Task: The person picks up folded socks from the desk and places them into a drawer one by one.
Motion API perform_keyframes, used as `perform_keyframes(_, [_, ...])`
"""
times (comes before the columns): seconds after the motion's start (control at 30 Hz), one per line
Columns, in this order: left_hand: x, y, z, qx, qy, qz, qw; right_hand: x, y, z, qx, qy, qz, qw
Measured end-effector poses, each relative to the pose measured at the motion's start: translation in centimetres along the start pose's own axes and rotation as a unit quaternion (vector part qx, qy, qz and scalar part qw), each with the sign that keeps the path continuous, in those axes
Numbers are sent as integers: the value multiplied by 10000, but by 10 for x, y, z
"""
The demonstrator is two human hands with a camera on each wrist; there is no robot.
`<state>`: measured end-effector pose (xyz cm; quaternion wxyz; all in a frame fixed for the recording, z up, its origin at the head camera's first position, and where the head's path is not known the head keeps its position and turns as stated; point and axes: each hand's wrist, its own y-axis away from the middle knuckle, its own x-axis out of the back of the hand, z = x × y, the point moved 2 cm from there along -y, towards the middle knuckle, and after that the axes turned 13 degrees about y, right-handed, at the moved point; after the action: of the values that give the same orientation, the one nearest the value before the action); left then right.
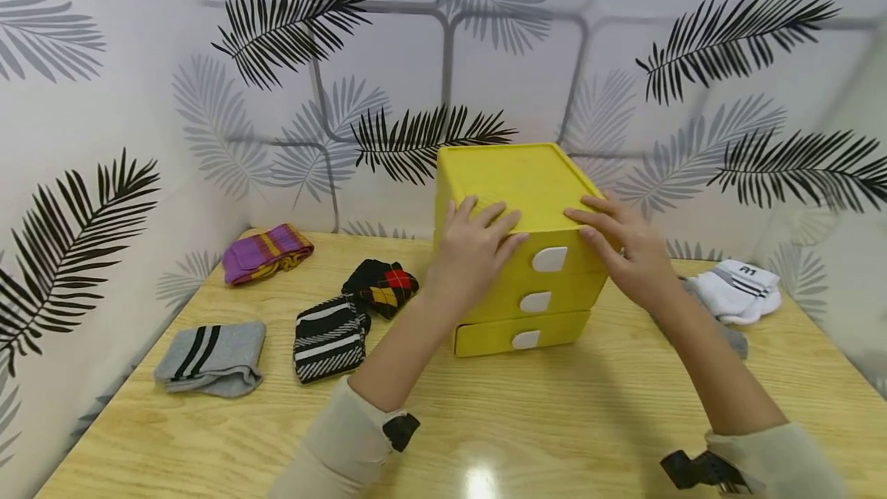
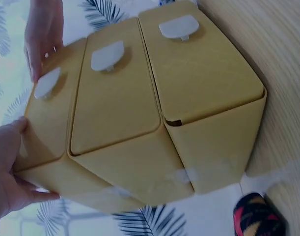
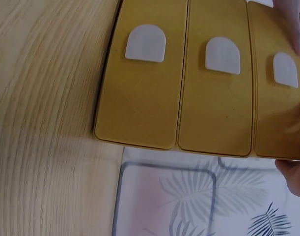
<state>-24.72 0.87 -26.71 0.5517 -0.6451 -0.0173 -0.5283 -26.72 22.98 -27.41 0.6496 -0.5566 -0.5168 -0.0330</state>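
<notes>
A yellow box of three stacked drawers (image 1: 513,283) stands on the table, each drawer front bearing a white rounded tab. My left hand (image 1: 474,252) rests on its top at the front left, fingers spread and thumb near the front edge. At the top's right edge, my right hand (image 1: 627,249) touches the box with extended fingers. The left wrist view shows a small dark gap beside the bottom drawer front (image 2: 204,69). In the right wrist view, the drawer fronts (image 3: 140,98) lie sideways, with part of my right hand (image 3: 294,177) at the box's edge.
Left of the box lie folded socks: purple-and-yellow (image 1: 266,254), black argyle (image 1: 381,287), black-and-white striped (image 1: 331,339) and grey with black stripes (image 1: 213,356). White striped socks (image 1: 738,291) and a grey sock (image 1: 733,341), partly hidden by my right forearm, lie to the right. A leaf-patterned wall (image 1: 388,60) stands behind.
</notes>
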Motion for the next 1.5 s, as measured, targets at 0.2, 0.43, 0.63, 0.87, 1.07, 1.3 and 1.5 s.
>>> perform_keyframes(0.2, [6, 0, -26, -254, 857, -132, 9959, -9, -2, -18, -144, 354, 330, 9987])
perform_keyframes(0.43, [8, -4, -54, -513, 1462, -297, 9875, -20, -9, -33, -457, 602, 584, 9954])
perform_keyframes(0.63, [7, -7, -70, -708, 1688, -183, 9829, -27, -14, -41, -674, 754, 485, 9937])
perform_keyframes(0.87, [4, -10, -72, -703, 1574, -76, 9850, -29, -20, -34, -701, 555, 323, 9955])
perform_keyframes(1.07, [1, -15, -70, -587, 1511, -79, 9867, -28, -24, -25, -765, 378, 175, 9962])
perform_keyframes(1.3, [2, -18, -69, -462, 1417, -92, 9888, -27, -28, -22, -704, 367, 158, 9967])
perform_keyframes(1.5, [12, -24, -64, 75, 1244, -747, 9894, -27, -25, -23, -699, 372, 195, 9967])
